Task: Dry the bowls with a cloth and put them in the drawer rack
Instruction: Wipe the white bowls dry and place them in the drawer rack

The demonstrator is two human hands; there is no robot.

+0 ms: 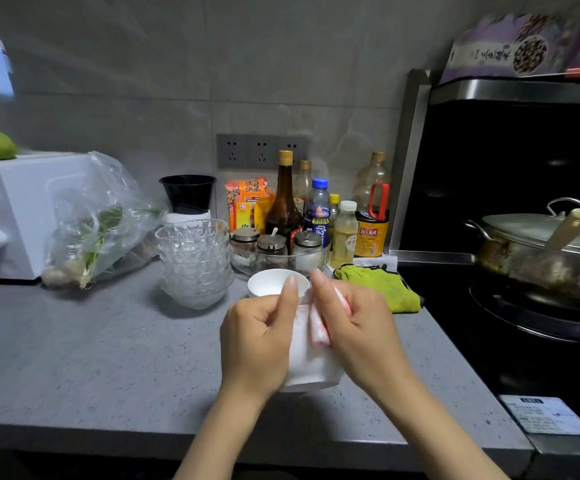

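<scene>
My left hand (257, 341) grips a white bowl (312, 374) just above the grey counter (108, 358), thumb stretched up along its side. My right hand (357, 327) holds a white cloth with pink edging (318, 329) pressed against the bowl. Another white bowl (271, 282) stands upright on the counter right behind my hands. A stack of several clear glass bowls (195, 261) sits to the left of it. No drawer rack is in view.
A green-yellow cloth (385, 287) lies to the right by the stove, where a lidded pot (541, 251) stands. Sauce bottles (283, 202) and a glass dish of spice jars (278, 254) line the back wall. A white oven (21, 209) and a bag of greens (98, 223) are at the left.
</scene>
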